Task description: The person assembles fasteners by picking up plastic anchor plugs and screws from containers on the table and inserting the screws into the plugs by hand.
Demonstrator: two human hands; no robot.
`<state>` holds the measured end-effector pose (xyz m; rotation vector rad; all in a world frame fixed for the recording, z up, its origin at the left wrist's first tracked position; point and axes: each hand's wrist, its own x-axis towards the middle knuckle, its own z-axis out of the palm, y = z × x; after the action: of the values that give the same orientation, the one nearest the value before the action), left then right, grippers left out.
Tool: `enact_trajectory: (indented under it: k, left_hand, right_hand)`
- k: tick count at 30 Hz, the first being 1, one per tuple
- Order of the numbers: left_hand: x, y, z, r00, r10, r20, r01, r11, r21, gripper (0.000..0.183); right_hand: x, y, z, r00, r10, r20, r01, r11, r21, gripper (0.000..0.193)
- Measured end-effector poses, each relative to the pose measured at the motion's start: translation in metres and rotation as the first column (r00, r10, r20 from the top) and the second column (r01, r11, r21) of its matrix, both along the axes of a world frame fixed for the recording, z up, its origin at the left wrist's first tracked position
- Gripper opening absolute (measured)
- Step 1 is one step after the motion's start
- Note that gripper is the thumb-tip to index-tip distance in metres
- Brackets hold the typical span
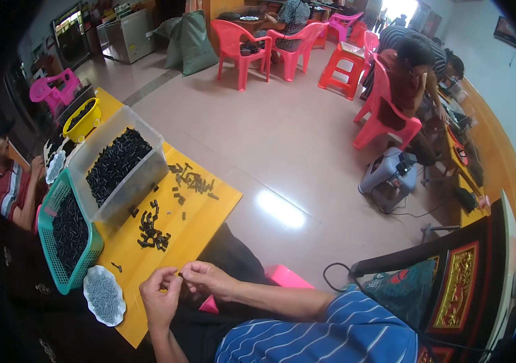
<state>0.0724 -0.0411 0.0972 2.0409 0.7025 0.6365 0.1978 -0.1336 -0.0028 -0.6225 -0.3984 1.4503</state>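
Over the near edge of the yellow table, my left hand (160, 296) and my right hand (211, 280) meet fingertip to fingertip. A small black piece (180, 274) shows at the tips of my right fingers. My left thumb and fingers are bent in a pinch right beside it; what they grip is too small to make out. On the table ahead lie a loose heap of black plastic parts (152, 233) and a second scatter of thinner dark parts (194, 180). A white scalloped dish (116, 314) of small silvery screws or pins stands left of my left hand.
A clear plastic bin (160, 158) and a green basket (52, 272), both full of black parts, stand on the left, with a yellow basket (91, 123) beyond. Another person (16, 187) sits at far left. Pink chairs (385, 112) and a grey stool (388, 181) stand across the floor.
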Motion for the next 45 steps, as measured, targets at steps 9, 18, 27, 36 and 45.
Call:
enact_trajectory:
  k: [9, 18, 27, 36, 45]
  left_hand:
    - [-0.002, 0.002, -0.018, 0.965, 0.149, 0.215, -0.121, 0.983, -0.137, 0.006]
    - [0.006, -0.006, -0.017, 0.967, 0.105, 0.233, -0.055, 0.976, -0.209, 0.006]
    - [0.007, 0.0, -0.033, 0.968, 0.023, 0.251, -0.012, 0.999, -0.044, 0.008]
    - [0.0, -0.004, -0.022, 0.962, -0.01, 0.272, 0.06, 0.982, -0.177, 0.009]
    - [-0.003, 0.004, -0.027, 0.944, -0.06, 0.323, 0.193, 0.896, -0.4, 0.007]
  right_hand:
    - [-0.004, -0.001, 0.007, 0.999, 0.03, 0.02, -0.029, 0.998, -0.058, 0.03]
    - [-0.002, 0.0, -0.005, 0.994, 0.074, -0.075, -0.074, 0.997, -0.006, 0.032]
    - [-0.005, 0.0, -0.006, 0.991, 0.045, -0.124, -0.046, 0.999, -0.005, 0.032]
    - [-0.011, 0.002, -0.008, 0.999, 0.043, -0.026, -0.042, 0.999, 0.032, 0.033]
    - [-0.003, -0.006, 0.012, 0.993, 0.013, -0.118, -0.012, 1.0, 0.006, 0.025]
